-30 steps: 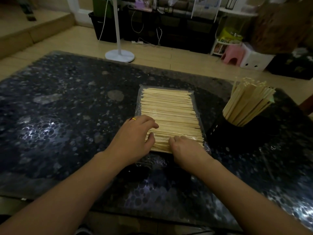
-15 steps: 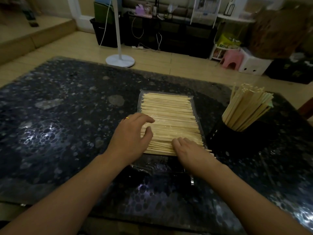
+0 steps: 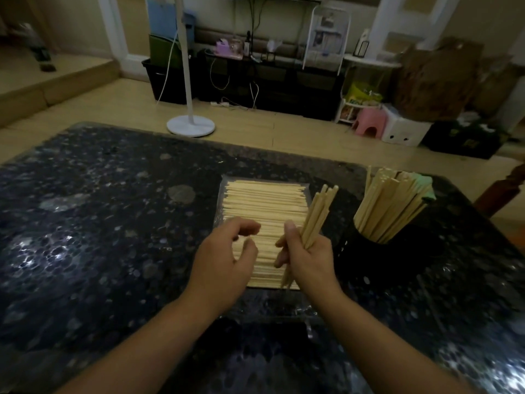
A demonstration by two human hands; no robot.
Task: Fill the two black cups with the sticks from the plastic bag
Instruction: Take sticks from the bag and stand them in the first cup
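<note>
Nearest, the right hand has its fingers wrapped around a small bundle of sticks, pale, thin, straight wood, the long axis tilted up and away toward the far right. The left hand hovers just beside it over the bag, fingers loosely curled and holding nothing. Under both hands lies the plastic bag, flat and clear, its remaining sticks packed crosswise in a neat layer. The dark desk is glossy and speckled like polished stone. To the right of the bundle, close by, stands a black cup, round and matte, already crowded with sticks leaning right. The right hand is the nearer one, so the bundle probably swings right to reach it. A second cup cannot be made out.
</note>
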